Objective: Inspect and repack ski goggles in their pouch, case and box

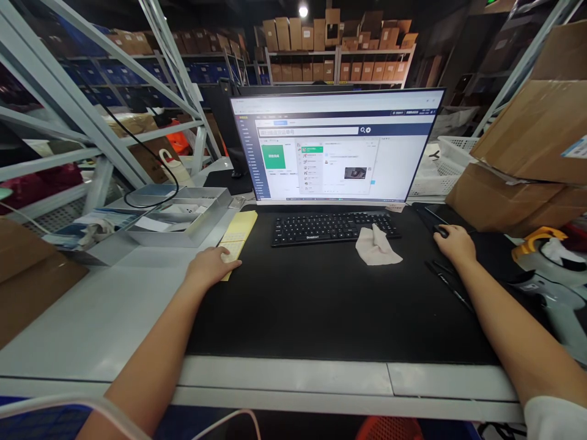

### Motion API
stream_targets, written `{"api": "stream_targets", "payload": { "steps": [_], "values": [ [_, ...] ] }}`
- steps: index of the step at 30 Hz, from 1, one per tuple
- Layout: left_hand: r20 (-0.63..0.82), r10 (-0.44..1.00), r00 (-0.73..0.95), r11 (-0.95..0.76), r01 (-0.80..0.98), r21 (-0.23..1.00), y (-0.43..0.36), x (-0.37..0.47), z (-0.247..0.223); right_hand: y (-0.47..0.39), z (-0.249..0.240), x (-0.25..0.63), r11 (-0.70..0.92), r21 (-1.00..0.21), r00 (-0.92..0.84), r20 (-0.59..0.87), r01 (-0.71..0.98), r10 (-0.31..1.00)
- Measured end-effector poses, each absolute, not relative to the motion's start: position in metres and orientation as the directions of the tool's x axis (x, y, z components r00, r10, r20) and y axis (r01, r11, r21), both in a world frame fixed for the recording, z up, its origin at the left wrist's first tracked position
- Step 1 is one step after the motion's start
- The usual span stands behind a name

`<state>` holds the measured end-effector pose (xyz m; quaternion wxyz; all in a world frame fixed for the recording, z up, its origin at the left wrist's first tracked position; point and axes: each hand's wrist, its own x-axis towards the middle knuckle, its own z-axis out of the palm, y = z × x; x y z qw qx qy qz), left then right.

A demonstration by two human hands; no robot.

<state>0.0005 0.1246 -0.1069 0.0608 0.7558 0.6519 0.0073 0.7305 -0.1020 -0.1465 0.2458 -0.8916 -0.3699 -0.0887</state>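
My left hand (209,266) lies over the lower end of a yellow paper pad (243,227) with writing on it, at the left edge of the black desk mat (321,305); thumb and fingers are apart on the paper. On the right, my right hand (455,244) is wrapped over a black mouse (441,231). A black keyboard (321,228) lies between the hands, below a lit monitor (339,150) that shows a web page and a chat window. A crumpled white tissue (376,247) touches the keyboard's front edge.
Dark pens (452,289) lie beside my right forearm. A grey-white scanner (545,287) stands at the right, below stacked cardboard boxes (527,128). Grey trays (183,217) with papers and a black cable are at the left, near a metal frame. Shelves of boxes stand behind.
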Motion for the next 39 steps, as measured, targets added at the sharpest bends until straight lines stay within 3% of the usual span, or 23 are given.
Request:
{"api": "stream_targets", "payload": {
  "steps": [7,24,31,39],
  "values": [
    [-0.112,0.983,0.142,-0.137,0.989,0.059,0.120,0.012,-0.092,-0.102,-0.144,0.728,-0.614,-0.365,0.714,0.326,0.700,0.620],
    [-0.095,0.993,0.073,-0.058,0.986,0.159,0.129,-0.005,-0.093,-0.101,-0.148,0.735,-0.578,-0.399,0.700,0.342,0.712,0.627],
    [-0.080,0.977,0.198,-0.180,0.965,0.189,0.124,0.004,-0.105,-0.102,-0.148,0.727,-0.520,-0.407,0.661,0.441,0.750,0.608],
    [-0.106,0.966,0.236,-0.214,0.959,0.186,0.129,0.002,-0.112,-0.100,-0.150,0.732,-0.554,-0.433,0.699,0.356,0.712,0.620]
  ]
}}
